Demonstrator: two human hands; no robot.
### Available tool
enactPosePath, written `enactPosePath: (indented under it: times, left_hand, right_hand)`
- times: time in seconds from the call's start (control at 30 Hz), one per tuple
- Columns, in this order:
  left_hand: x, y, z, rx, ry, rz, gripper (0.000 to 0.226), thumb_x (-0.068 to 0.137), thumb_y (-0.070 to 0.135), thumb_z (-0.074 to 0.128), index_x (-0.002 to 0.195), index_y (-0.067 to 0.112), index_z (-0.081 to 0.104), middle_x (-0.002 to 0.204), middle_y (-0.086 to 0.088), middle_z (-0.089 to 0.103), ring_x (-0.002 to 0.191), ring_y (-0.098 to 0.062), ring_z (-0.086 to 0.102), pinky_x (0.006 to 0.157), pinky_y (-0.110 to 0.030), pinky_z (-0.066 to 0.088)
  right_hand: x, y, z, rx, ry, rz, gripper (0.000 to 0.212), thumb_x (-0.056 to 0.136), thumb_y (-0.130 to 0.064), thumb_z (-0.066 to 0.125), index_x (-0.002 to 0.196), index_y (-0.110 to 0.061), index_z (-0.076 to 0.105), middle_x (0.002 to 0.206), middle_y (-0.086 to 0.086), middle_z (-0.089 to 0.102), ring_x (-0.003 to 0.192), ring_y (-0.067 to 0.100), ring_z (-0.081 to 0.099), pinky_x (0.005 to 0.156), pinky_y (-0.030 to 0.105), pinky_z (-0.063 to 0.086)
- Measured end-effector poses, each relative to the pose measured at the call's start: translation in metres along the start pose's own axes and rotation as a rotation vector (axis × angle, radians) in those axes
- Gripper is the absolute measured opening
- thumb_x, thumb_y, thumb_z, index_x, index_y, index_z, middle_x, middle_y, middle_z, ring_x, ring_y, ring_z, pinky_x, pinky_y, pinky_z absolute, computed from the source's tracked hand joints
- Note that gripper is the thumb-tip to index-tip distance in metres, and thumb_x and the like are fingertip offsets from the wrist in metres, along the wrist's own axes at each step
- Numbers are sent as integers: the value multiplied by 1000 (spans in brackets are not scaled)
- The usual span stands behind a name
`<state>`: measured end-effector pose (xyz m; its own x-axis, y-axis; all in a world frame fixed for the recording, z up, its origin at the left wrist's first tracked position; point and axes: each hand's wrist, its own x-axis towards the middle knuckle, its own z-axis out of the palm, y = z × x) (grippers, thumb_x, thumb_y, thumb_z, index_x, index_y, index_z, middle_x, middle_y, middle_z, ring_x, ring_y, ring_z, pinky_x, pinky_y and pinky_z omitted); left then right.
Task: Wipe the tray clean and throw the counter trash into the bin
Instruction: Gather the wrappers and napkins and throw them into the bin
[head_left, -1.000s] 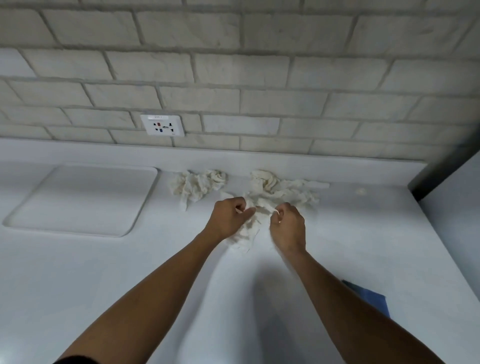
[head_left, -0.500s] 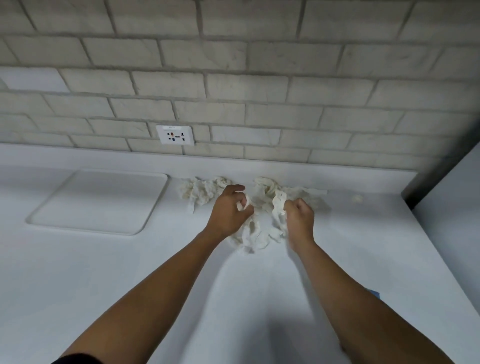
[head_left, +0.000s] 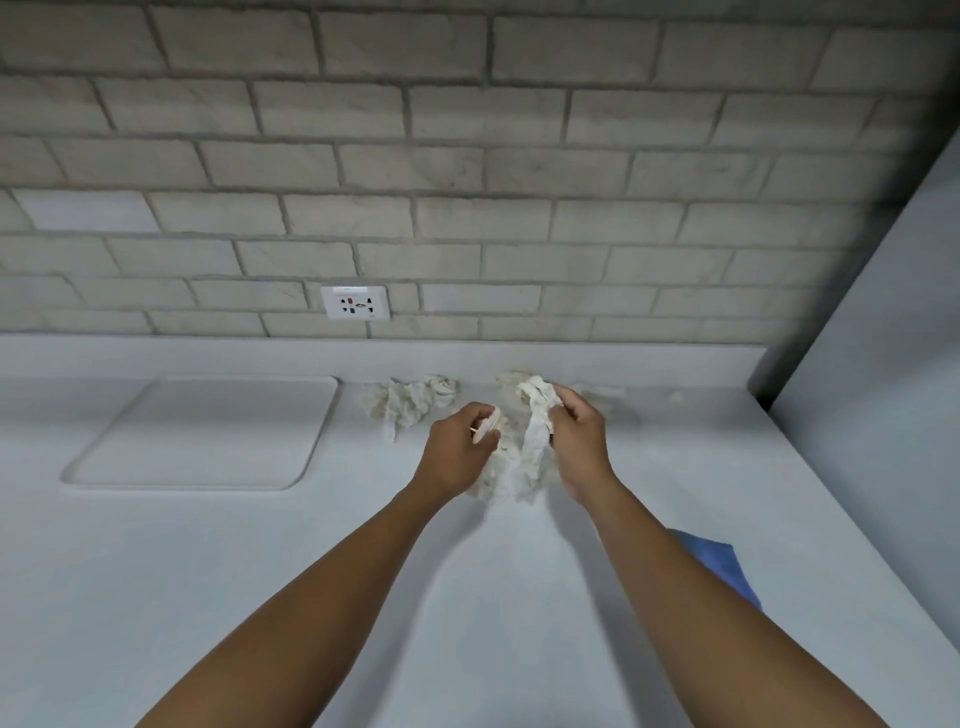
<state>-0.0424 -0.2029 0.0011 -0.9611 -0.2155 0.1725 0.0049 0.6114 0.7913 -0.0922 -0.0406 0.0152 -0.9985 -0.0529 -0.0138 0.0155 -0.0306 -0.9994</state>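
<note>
Head view. Both hands work a wad of crumpled paper (head_left: 511, 462) lying on the white counter (head_left: 260, 571), to the right of the tray (head_left: 202, 431) and close to the back wall. The left hand (head_left: 460, 452) has its fingers curled round the wad's near-left edge, where a small pale round piece, unclear in kind, shows at the fingertips. The right hand (head_left: 576, 441) pinches a twisted strip of the same wad and lifts it slightly. A second, smaller wad (head_left: 410, 402) lies untouched between the tray and the held wad. A loose scrap (head_left: 675, 397) lies farther right of the tray, and a blue cloth (head_left: 719, 571) lies near the counter's front-right edge. No bin is in view.

The paper looks soft, very light and ragged, so it probably compresses easily but may shed bits; gathering it inward into one ball suits better than pulling a single strip. The tray is flat, smooth, white, with rounded corners and a low rim.
</note>
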Motion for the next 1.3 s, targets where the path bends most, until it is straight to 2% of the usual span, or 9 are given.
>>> enactPosePath:
  times: [0.1, 0.2, 0.43, 0.5, 0.63, 0.83, 1.03, 1.17, 1.3]
  left_hand:
    - [-12, -2, -11, -33, -11, 12, 28, 94, 24, 65, 122, 20, 64, 99, 7, 65, 80, -2, 60, 71, -2, 41]
    - [-24, -5, -22, -89, -62, 14, 36, 92, 25, 66, 127, 24, 62, 108, 5, 67, 85, -10, 67, 84, -21, 53]
    - [-66, 9, -13, -183, -201, 82, 36, 93, 17, 64, 127, 27, 62, 105, 4, 64, 62, -12, 69, 72, -23, 55]
    - [-79, 12, 1, -221, -248, 115, 35, 94, 17, 63, 127, 29, 62, 103, 5, 65, 65, -14, 69, 74, -30, 59]
    - [-110, 20, 37, -275, -324, 148, 34, 93, 12, 63, 125, 24, 64, 100, 15, 63, 71, -2, 63, 76, -25, 58]
    - [-157, 62, 88, -382, -492, 167, 27, 94, 7, 62, 120, 14, 67, 98, -5, 66, 67, -12, 65, 56, -21, 56]
    - [-196, 108, 150, -370, -570, 170, 29, 94, 29, 64, 123, 24, 66, 102, 6, 70, 85, -15, 69, 74, -31, 60]
    - [-236, 134, 201, -344, -593, 125, 32, 97, 19, 58, 129, 20, 63, 110, 3, 69, 87, -3, 65, 80, -30, 59]
    - [-289, 152, 256, -269, -620, 142, 34, 98, 19, 50, 129, 22, 64, 118, 6, 69, 100, -11, 66, 89, -28, 53]
  right_hand:
    - [-18, -3, 10, 69, 37, 33, 26, 91, -1, 46, 92, -14, 69, 81, 4, 69, 74, 23, 68, 69, 35, 54]
    - [-41, -6, 19, 125, 53, 68, 27, 91, 2, 46, 79, -12, 66, 70, 6, 66, 66, 25, 70, 67, 34, 58]
    - [-97, 2, 17, 156, 227, 150, 14, 77, -2, 32, 70, -8, 42, 70, 10, 39, 55, 20, 32, 46, 24, 30]
    - [-113, 3, 6, 254, 243, 203, 4, 73, -14, 41, 68, -15, 41, 69, 9, 38, 55, 19, 34, 50, 25, 31]
    - [-139, 17, -32, 296, 289, 306, 43, 74, -58, 52, 83, -16, 60, 76, 10, 64, 68, 25, 58, 69, 36, 47]
    - [-192, 30, -98, 182, 505, 222, 9, 89, -17, 47, 87, -18, 56, 66, 4, 60, 65, 23, 55, 61, 32, 44]
    - [-236, 41, -178, 130, 617, 197, 23, 88, -4, 45, 92, -10, 67, 73, 8, 65, 63, 22, 52, 55, 27, 46]
    - [-267, 58, -230, 124, 636, 222, 23, 91, -5, 42, 92, -8, 65, 77, 11, 67, 69, 26, 57, 64, 36, 49]
    - [-299, 85, -286, 199, 661, 315, 20, 91, -13, 47, 89, -13, 67, 85, 15, 71, 71, 26, 67, 63, 38, 54]
